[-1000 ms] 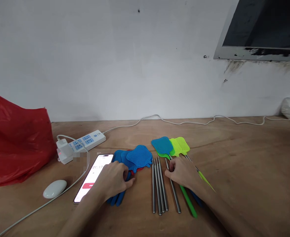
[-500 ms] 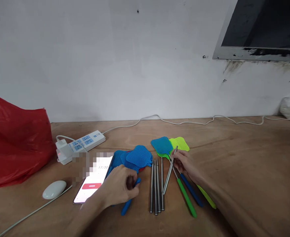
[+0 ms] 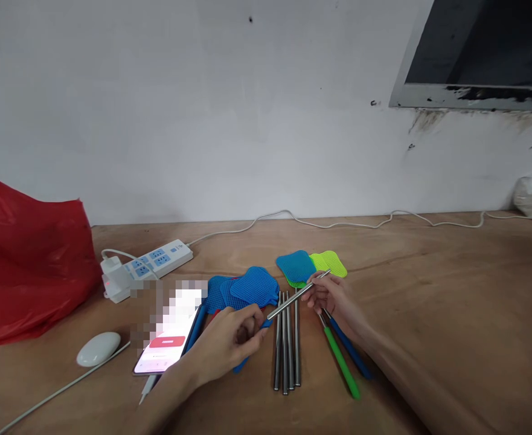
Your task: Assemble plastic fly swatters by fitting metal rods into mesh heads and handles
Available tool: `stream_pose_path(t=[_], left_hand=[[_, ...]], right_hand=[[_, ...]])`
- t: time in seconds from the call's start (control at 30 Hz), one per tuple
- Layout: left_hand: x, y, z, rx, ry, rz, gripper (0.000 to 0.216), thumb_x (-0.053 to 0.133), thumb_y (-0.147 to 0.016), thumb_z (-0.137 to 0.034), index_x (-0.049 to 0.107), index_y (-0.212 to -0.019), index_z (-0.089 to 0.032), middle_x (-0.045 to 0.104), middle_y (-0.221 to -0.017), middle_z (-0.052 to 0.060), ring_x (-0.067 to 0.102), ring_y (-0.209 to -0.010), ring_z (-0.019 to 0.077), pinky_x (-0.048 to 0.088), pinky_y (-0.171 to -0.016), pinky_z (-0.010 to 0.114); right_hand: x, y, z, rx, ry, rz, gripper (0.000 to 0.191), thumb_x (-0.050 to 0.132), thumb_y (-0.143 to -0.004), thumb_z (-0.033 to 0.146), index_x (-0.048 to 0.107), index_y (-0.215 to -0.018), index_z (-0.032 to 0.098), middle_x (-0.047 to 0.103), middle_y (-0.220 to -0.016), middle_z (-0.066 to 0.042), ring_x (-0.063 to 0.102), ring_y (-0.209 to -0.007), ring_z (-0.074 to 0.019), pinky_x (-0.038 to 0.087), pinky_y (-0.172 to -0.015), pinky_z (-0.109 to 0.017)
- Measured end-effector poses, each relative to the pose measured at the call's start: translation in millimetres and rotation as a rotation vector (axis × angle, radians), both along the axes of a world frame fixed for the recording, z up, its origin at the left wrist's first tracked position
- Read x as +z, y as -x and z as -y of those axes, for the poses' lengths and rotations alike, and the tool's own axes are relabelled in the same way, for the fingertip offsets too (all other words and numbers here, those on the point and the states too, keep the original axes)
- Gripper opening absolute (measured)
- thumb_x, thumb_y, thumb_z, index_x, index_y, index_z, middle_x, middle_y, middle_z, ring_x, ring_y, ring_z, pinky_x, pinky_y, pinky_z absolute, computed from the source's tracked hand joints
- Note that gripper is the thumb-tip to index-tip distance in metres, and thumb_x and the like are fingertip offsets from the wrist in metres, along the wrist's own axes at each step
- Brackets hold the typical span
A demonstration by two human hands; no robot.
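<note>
My right hand point(image 3: 324, 294) pinches a thin metal rod point(image 3: 288, 303), which slants down to the left, its lower end close to my left fingertips. My left hand point(image 3: 232, 338) is closed around a blue handle point(image 3: 241, 365); its ends show beside the fingers, the rest is covered. Several metal rods point(image 3: 285, 350) lie side by side between my hands. Blue mesh fly swatter heads point(image 3: 255, 287) are piled behind my left hand. Beyond my right hand lie swatters with blue point(image 3: 296, 266) and yellow-green heads point(image 3: 331, 264). Their green handle point(image 3: 342, 364) and blue handle point(image 3: 351, 350) point toward me.
A lit phone point(image 3: 170, 338) lies left of my left hand, partly blurred out. Behind it is a power strip point(image 3: 175, 257) with a plugged-in charger. A white mouse-like object point(image 3: 98, 349) and a red plastic bag point(image 3: 30, 266) are farther left. A white cable point(image 3: 356, 226) runs along the wall.
The rod in my right hand has swung from steep to nearly level, its lower end moving left. My left hand has shifted right, turning the blue handle with it. The yellow-green handle is now hidden.
</note>
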State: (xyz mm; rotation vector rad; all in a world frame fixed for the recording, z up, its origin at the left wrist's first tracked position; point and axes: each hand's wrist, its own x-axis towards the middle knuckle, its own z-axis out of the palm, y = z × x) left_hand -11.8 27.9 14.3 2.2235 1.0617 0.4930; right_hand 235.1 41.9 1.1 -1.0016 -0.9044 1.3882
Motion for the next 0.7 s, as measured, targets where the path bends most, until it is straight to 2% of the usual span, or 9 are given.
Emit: stream_pose_path(t=[0.17,0.43,0.7], left_hand=[[-0.4,1.5,-0.1,0.02,-0.055,-0.013,0.018,0.046,-0.097,-0.035,0.052,-0.085,-0.023,0.05,-0.06,-0.007,0.046,-0.05,0.012,0.028,-0.047,0.023],[-7.0,1.8,-2.8,0.054,-0.139,-0.061,0.02,0.048,-0.098,-0.037,0.058,-0.089,-0.022,0.043,-0.058,-0.007,0.041,-0.05,0.0123,0.024,-0.05,0.024],[-5.2,1.7,-2.6,0.077,-0.168,-0.075,0.02,0.051,-0.098,-0.039,0.06,-0.092,-0.022,0.044,-0.061,-0.007,0.041,-0.053,0.0128,0.025,-0.052,0.025]], right_hand=[[-3.3,-1.3,-2.4,-0.066,-0.013,-0.027,0.026,0.076,-0.069,0.039,0.06,-0.075,0.019,0.071,-0.059,-0.002,0.061,-0.048,-0.0135,0.041,-0.042,-0.02],[-1.3,0.8,-0.1,-0.095,-0.012,-0.039,0.027,0.074,-0.069,0.04,0.058,-0.075,0.02,0.069,-0.057,-0.002,0.061,-0.048,-0.0145,0.042,-0.042,-0.021],[-0.9,1.9,-0.6,-0.126,-0.016,-0.034,0.029,0.076,-0.065,0.042,0.057,-0.073,0.021,0.067,-0.055,-0.001,0.06,-0.048,-0.015,0.043,-0.042,-0.022]])
